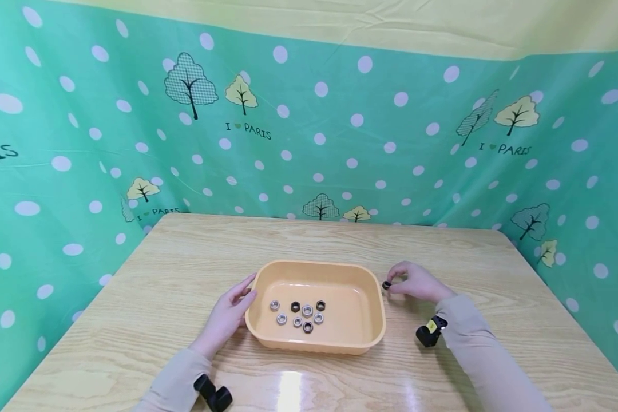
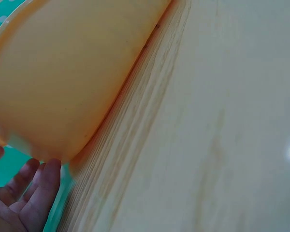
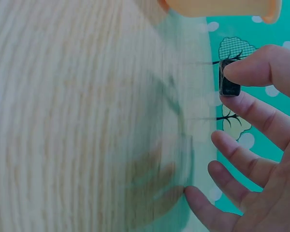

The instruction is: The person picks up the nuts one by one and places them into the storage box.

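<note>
My right hand (image 1: pixel 416 281) pinches a black hex nut (image 1: pixel 386 285) between thumb and index finger, just outside the right end of an orange plastic bin (image 1: pixel 319 344). In the right wrist view the nut (image 3: pixel 230 78) shows its dark side between the two fingertips, while the other fingers are spread. My left hand (image 1: pixel 228 316) touches the bin's left end with its fingers and thumb at the outer wall. Inside the bin lie several nuts, silver ones such as a larger nut (image 1: pixel 307 311) and black ones such as a nut (image 1: pixel 296 306), mostly left of centre.
The bin stands on a light wood-grain table (image 1: pixel 185 252). A green curtain (image 1: pixel 268 154) with white dots and printed trees hangs behind and at both sides. Dark wrist-worn devices (image 1: pixel 213 393) sit on both sleeves.
</note>
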A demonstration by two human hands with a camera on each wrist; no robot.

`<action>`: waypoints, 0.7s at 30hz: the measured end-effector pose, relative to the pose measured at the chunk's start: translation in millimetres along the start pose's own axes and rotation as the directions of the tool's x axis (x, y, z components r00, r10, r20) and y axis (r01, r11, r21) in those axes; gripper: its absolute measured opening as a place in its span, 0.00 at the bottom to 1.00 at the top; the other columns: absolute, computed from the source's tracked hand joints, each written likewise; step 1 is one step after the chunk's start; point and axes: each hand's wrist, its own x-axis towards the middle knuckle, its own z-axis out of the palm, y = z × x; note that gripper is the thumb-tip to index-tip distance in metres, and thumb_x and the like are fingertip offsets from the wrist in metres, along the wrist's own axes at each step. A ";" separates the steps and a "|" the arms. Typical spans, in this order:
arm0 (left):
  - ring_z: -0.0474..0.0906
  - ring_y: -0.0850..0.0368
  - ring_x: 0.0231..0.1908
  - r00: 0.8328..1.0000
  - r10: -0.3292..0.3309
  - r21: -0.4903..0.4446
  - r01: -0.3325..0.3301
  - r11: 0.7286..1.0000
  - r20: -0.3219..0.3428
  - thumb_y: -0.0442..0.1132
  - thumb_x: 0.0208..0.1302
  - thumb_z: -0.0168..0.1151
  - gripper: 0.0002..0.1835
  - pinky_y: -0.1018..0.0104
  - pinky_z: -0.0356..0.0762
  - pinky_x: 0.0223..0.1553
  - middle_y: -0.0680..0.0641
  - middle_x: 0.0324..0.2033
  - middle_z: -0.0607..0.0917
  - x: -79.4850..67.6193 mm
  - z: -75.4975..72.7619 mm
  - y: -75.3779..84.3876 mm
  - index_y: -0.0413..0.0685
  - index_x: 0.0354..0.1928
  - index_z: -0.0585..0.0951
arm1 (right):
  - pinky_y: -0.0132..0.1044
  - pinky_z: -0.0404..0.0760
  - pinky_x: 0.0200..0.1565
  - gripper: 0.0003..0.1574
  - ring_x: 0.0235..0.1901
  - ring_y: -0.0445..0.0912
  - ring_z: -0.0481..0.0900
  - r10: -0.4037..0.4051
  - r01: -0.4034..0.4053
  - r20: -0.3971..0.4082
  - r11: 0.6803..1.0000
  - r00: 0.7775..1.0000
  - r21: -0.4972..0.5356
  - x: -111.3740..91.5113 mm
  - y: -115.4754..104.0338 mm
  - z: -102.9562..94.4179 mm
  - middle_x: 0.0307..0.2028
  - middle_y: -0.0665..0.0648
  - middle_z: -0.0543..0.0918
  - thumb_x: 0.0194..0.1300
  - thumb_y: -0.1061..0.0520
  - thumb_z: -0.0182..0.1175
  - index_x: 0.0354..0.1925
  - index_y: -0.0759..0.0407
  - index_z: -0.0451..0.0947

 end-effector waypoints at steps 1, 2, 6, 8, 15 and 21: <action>0.79 0.49 0.47 1.000 0.001 -0.003 -0.001 1.000 0.000 0.40 0.71 0.51 0.26 0.61 0.86 0.38 0.34 0.56 0.69 0.0 0.0 -0.2 0.51 0.70 0.63 | 0.57 0.72 0.53 0.11 0.48 0.56 0.74 0.006 -0.006 0.000 1.000 1.000 0.002 -0.4 -0.2 -0.5 0.42 0.60 0.81 0.48 0.59 0.66 0.33 0.60 0.80; 0.79 0.49 0.47 1.000 0.001 -0.003 -0.001 1.000 0.000 0.40 0.71 0.51 0.26 0.61 0.86 0.37 0.34 0.56 0.69 0.0 0.0 -0.4 0.51 0.70 0.63 | 0.56 0.72 0.53 0.11 0.48 0.56 0.73 0.010 -0.010 -0.002 1.000 1.000 0.003 -0.6 -0.1 -0.8 0.42 0.60 0.81 0.48 0.59 0.66 0.33 0.60 0.80; 0.79 0.49 0.46 1.000 0.002 -0.002 -0.002 1.000 -0.001 0.40 0.71 0.51 0.26 0.61 0.86 0.37 0.34 0.56 0.69 -0.6 -0.1 -0.4 0.51 0.70 0.63 | 0.58 0.71 0.54 0.11 0.50 0.58 0.73 0.013 -0.012 -0.009 1.000 1.000 0.019 -1.0 0.3 -1.9 0.44 0.62 0.80 0.48 0.59 0.66 0.33 0.61 0.80; 0.80 0.49 0.46 1.000 0.002 -0.005 -0.002 1.000 -0.001 0.40 0.71 0.50 0.26 0.61 0.86 0.37 0.35 0.55 0.69 -0.5 0.1 -0.6 0.51 0.70 0.63 | 0.60 0.70 0.56 0.11 0.52 0.60 0.72 0.010 -0.010 -0.013 1.000 1.000 0.029 -1.3 -0.4 -2.8 0.45 0.63 0.80 0.49 0.59 0.66 0.33 0.61 0.80; 0.80 0.51 0.43 1.000 0.009 -0.014 -0.009 1.000 0.005 0.40 0.71 0.50 0.26 0.61 0.86 0.36 0.35 0.54 0.69 -0.3 -0.5 -1.3 0.50 0.70 0.63 | 0.61 0.69 0.56 0.10 0.51 0.59 0.73 -0.016 0.017 -0.031 1.000 0.999 0.019 -1.0 -6.2 -9.0 0.44 0.62 0.81 0.49 0.60 0.66 0.33 0.60 0.80; 0.80 0.53 0.42 1.000 0.000 -0.027 0.000 1.000 0.010 0.40 0.71 0.50 0.26 0.61 0.86 0.36 0.36 0.53 0.70 1.8 -0.8 -2.7 0.51 0.70 0.63 | 0.60 0.71 0.56 0.10 0.50 0.58 0.73 -0.050 0.050 -0.041 0.999 0.998 0.004 0.3 -8.4 -12.9 0.43 0.61 0.81 0.48 0.60 0.66 0.33 0.59 0.80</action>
